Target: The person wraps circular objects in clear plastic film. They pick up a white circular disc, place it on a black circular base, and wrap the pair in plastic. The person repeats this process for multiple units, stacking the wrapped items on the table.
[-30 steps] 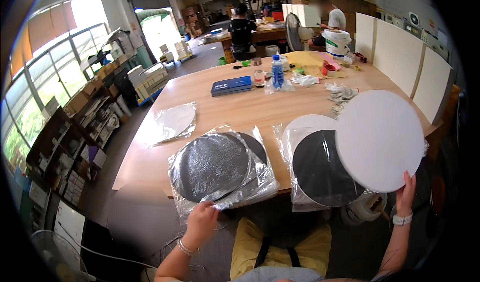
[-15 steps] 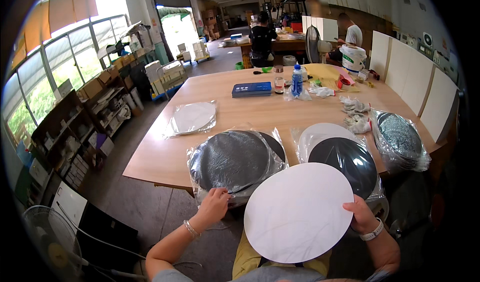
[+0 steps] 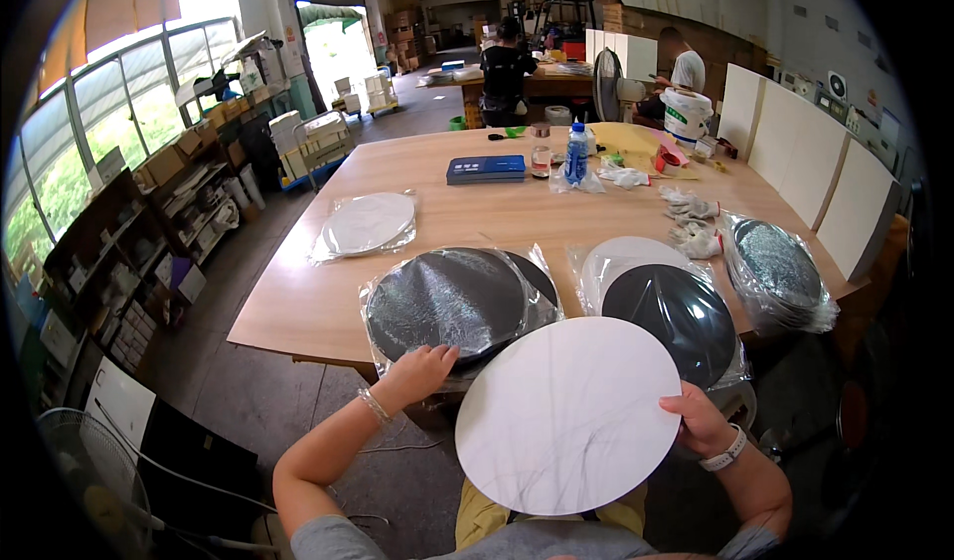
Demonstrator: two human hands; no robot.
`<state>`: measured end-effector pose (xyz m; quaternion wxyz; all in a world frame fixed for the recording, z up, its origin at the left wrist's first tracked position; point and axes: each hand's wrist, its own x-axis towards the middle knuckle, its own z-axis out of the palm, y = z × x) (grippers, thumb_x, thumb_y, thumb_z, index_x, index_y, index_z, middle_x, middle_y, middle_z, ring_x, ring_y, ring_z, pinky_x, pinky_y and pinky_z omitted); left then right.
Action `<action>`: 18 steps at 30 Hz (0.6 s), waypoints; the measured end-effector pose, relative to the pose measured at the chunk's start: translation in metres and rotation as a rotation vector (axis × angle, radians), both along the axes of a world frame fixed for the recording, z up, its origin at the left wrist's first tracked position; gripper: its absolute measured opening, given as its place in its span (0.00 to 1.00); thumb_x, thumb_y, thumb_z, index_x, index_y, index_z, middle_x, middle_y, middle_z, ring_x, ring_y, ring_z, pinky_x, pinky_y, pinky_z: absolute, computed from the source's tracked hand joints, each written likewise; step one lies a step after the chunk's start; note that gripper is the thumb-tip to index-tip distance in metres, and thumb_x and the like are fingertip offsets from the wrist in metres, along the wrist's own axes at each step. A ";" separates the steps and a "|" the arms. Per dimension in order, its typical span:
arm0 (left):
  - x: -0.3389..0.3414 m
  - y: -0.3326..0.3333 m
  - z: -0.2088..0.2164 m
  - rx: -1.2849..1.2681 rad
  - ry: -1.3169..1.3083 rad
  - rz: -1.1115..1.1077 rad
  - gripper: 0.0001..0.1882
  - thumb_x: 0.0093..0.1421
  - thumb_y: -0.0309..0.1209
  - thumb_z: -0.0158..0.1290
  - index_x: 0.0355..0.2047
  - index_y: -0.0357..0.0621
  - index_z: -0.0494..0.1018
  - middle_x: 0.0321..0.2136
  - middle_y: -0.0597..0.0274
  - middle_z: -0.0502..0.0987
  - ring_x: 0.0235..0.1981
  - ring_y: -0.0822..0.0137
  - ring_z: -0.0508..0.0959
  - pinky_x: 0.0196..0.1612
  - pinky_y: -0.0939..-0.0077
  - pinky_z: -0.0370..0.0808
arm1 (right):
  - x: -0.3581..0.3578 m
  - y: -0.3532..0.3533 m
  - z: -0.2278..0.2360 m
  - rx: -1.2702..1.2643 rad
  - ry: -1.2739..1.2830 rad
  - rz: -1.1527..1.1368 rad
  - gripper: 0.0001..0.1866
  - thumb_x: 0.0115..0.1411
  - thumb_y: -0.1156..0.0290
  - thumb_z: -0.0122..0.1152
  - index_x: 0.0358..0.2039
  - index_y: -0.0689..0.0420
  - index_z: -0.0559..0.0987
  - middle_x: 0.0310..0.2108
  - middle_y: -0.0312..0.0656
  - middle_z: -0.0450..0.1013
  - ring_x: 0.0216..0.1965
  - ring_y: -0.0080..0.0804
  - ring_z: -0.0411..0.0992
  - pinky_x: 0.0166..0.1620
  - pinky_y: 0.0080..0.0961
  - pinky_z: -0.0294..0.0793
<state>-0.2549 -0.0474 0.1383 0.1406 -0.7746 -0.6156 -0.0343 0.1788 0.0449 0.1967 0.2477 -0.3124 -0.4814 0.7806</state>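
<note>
My right hand (image 3: 704, 423) grips the right rim of a round white board (image 3: 566, 416), thumb on its face. The board is tilted over my lap, in front of the table's near edge. My left hand (image 3: 421, 375) is closed at the near edge of a clear plastic bag (image 3: 542, 312), fingertips curled on the film. Inside that bag lies a round black board (image 3: 447, 297), and another dark disc shows behind its right side. Right of these, a glossy black disc (image 3: 668, 321) in clear film overlaps a white disc (image 3: 626, 250).
A wrapped white disc (image 3: 368, 224) lies at the table's left, a wrapped dark stack (image 3: 775, 262) at its right edge. Gloves (image 3: 693, 224), a blue bottle (image 3: 576, 153), a blue box (image 3: 485, 169) and a white bucket (image 3: 686, 115) stand farther back. Two people work beyond.
My left hand has moved forward onto the bag's near edge, and creases in the film have shifted. The white board has moved slightly left in my right hand. The whole view has shifted a little.
</note>
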 end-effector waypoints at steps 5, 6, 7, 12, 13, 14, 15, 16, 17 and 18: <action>0.008 0.003 0.032 -0.108 -0.105 0.084 0.22 0.58 0.27 0.44 0.54 0.36 0.61 0.30 0.53 0.76 0.27 0.55 0.79 0.28 0.65 0.76 | -0.013 -0.006 -0.003 -0.072 0.010 0.048 0.10 0.61 0.68 0.50 0.39 0.60 0.71 0.21 0.31 0.68 0.14 0.12 0.56 0.17 0.10 0.54; 0.005 0.003 0.027 -0.082 -0.069 0.042 0.24 0.58 0.26 0.43 0.56 0.36 0.59 0.32 0.53 0.76 0.28 0.55 0.79 0.29 0.65 0.76 | -0.017 -0.009 -0.002 -0.085 0.001 0.051 0.09 0.61 0.69 0.50 0.39 0.59 0.71 0.21 0.30 0.67 0.14 0.11 0.56 0.18 0.09 0.54; 0.007 0.000 0.030 -0.092 -0.073 0.032 0.24 0.58 0.26 0.43 0.56 0.36 0.59 0.33 0.53 0.77 0.28 0.55 0.79 0.28 0.65 0.76 | -0.021 -0.010 -0.003 -0.087 0.032 0.050 0.09 0.61 0.69 0.49 0.39 0.59 0.71 0.21 0.29 0.67 0.14 0.11 0.56 0.18 0.09 0.55; 0.021 -0.026 0.040 0.116 -0.270 0.090 0.31 0.52 0.28 0.53 0.56 0.36 0.58 0.46 0.49 0.71 0.44 0.52 0.73 0.43 0.61 0.72 | -0.032 -0.012 -0.028 -0.178 0.021 -0.022 0.07 0.62 0.69 0.49 0.40 0.56 0.69 0.24 0.30 0.67 0.16 0.11 0.57 0.18 0.08 0.57; 0.019 -0.038 0.030 0.318 -0.322 0.077 0.33 0.50 0.28 0.56 0.55 0.36 0.58 0.48 0.49 0.69 0.48 0.51 0.71 0.47 0.59 0.71 | -0.034 -0.012 -0.034 -0.202 0.009 -0.037 0.08 0.62 0.69 0.50 0.40 0.56 0.69 0.24 0.30 0.67 0.16 0.11 0.58 0.18 0.08 0.57; 0.026 -0.052 0.016 0.279 -0.403 0.357 0.38 0.45 0.31 0.62 0.55 0.34 0.58 0.50 0.44 0.64 0.53 0.49 0.64 0.53 0.58 0.64 | -0.032 -0.016 -0.036 -0.222 -0.013 -0.052 0.08 0.62 0.69 0.49 0.41 0.55 0.68 0.25 0.31 0.67 0.17 0.12 0.58 0.18 0.08 0.57; 0.029 -0.063 0.001 0.264 -0.575 0.473 0.38 0.45 0.32 0.63 0.55 0.34 0.57 0.49 0.45 0.64 0.51 0.51 0.65 0.52 0.61 0.66 | -0.033 -0.018 -0.036 -0.229 -0.001 -0.045 0.08 0.62 0.69 0.49 0.41 0.55 0.68 0.25 0.31 0.66 0.17 0.12 0.58 0.18 0.08 0.58; 0.032 -0.070 -0.020 0.246 -0.759 0.589 0.39 0.46 0.33 0.63 0.54 0.33 0.57 0.48 0.45 0.64 0.50 0.52 0.67 0.50 0.63 0.67 | -0.033 -0.021 -0.035 -0.238 -0.001 -0.039 0.08 0.62 0.69 0.49 0.41 0.55 0.68 0.25 0.31 0.66 0.17 0.13 0.58 0.18 0.09 0.58; 0.035 -0.079 -0.044 0.230 -0.941 0.717 0.39 0.46 0.34 0.63 0.54 0.33 0.56 0.47 0.45 0.65 0.48 0.54 0.68 0.48 0.65 0.69 | -0.035 -0.024 -0.033 -0.251 -0.002 -0.022 0.08 0.62 0.69 0.49 0.41 0.55 0.67 0.25 0.31 0.66 0.16 0.13 0.58 0.18 0.09 0.58; 0.031 -0.084 -0.078 0.292 -1.153 0.743 0.39 0.47 0.36 0.64 0.53 0.33 0.56 0.46 0.47 0.65 0.46 0.58 0.70 0.44 0.69 0.71 | -0.039 -0.023 -0.033 -0.251 -0.008 -0.012 0.08 0.62 0.69 0.49 0.41 0.54 0.68 0.24 0.30 0.66 0.16 0.13 0.58 0.18 0.10 0.58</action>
